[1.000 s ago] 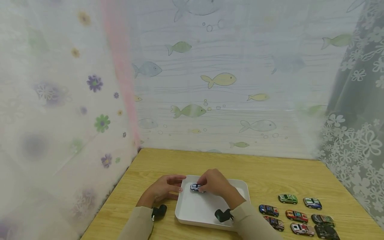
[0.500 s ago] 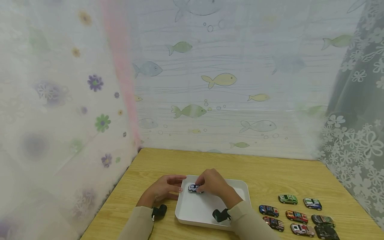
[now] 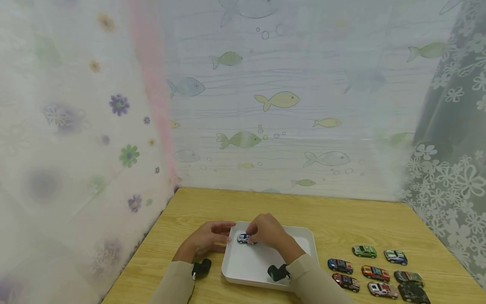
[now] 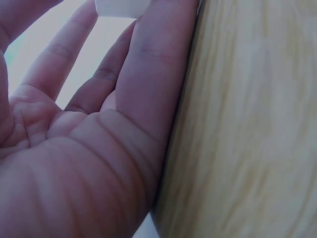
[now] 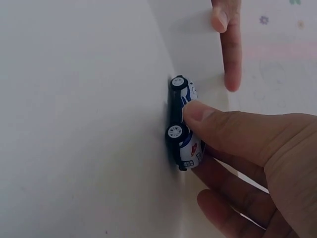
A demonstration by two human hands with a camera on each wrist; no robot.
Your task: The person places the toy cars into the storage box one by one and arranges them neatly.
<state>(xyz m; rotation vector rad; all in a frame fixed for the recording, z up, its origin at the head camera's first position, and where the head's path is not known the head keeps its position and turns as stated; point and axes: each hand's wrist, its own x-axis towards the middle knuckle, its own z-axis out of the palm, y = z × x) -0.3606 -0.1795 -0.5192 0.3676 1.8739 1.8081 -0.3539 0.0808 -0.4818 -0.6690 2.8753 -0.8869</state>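
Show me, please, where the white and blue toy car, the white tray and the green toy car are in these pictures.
white and blue toy car [image 5: 182,130], right wrist view, on its side panel between the wheels.
white tray [image 3: 248,264], head view, on its bare floor.
green toy car [image 3: 364,251], head view, on its roof.

Both forearms, in beige sleeves with a dark camera strapped at each wrist, reach forward side by side. The left hand lies low with its fingers straight and close together, pointing toward the right hand. The right hand's grip is a pinch, thumb and curled fingers closed.
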